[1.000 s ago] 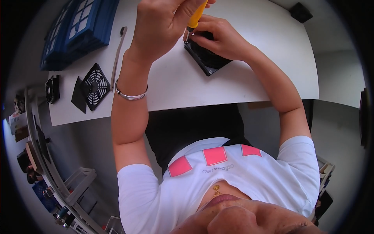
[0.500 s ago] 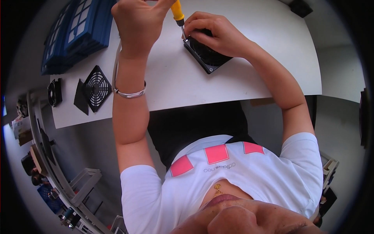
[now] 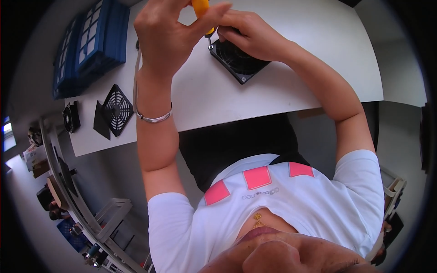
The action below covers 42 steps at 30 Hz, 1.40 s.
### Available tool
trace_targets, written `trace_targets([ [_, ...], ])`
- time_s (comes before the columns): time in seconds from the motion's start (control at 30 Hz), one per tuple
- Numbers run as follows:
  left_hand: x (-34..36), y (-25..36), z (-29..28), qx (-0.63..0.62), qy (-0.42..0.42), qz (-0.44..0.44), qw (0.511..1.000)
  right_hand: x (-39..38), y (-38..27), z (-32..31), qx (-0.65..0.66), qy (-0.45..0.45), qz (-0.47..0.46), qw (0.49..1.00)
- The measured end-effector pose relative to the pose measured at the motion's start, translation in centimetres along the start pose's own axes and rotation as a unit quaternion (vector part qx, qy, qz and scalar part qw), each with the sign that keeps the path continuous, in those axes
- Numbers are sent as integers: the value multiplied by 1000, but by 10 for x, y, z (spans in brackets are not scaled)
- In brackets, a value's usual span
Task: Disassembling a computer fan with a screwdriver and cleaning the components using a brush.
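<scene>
A screwdriver [image 3: 199, 8] with a yellow handle and dark collar is gripped in my left hand [image 3: 166, 41], whose thumb stretches across the handle. Its metal shaft points down, and the tip meets a corner of a square black fan [image 3: 241, 68] lying on the white table. My right hand [image 3: 255, 35] is closed over the far right part of that fan, fingers curled near the screwdriver tip; the hand hides much of the frame there. A screw head shows at the fan's near corner.
Left of my forearm lie a black slotted fan guard [image 3: 117, 109] and a dark flat panel [image 3: 101, 122]. Another black fan [image 3: 71, 117] stands by the left edge of the white table [image 3: 205, 98]. Blue bins [image 3: 111, 41] sit at the far left. A thin grey cord [image 3: 136, 86] runs beside my left wrist.
My left hand has turned and come down around the screwdriver handle, its thumb now reaching right. The tip stays at the fan's corner. The whole view has shifted slightly.
</scene>
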State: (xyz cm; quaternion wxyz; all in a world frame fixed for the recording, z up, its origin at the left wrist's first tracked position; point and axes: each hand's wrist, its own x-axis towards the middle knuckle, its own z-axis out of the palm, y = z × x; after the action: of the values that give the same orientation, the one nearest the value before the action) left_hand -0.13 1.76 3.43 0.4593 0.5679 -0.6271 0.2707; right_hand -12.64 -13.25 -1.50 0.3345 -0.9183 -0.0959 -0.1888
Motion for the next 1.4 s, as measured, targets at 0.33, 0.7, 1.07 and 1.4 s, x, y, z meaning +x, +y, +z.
trace_targets([
  [0.33,1,3,-21,-43,-54,-141,988,2,7,4,125,33,61,990],
  [0.7,-2,-4,-34,-218,-126,-178,951,-1,-1,5,-78,-52,3,996],
  [1.07,-3,-6,-14,-20,-53,-161,985,-4,-1,12,-123,-32,3,992],
  [1.4,-3,17,9,-44,68,-226,971,1,1,-18,-37,-165,105,980],
])
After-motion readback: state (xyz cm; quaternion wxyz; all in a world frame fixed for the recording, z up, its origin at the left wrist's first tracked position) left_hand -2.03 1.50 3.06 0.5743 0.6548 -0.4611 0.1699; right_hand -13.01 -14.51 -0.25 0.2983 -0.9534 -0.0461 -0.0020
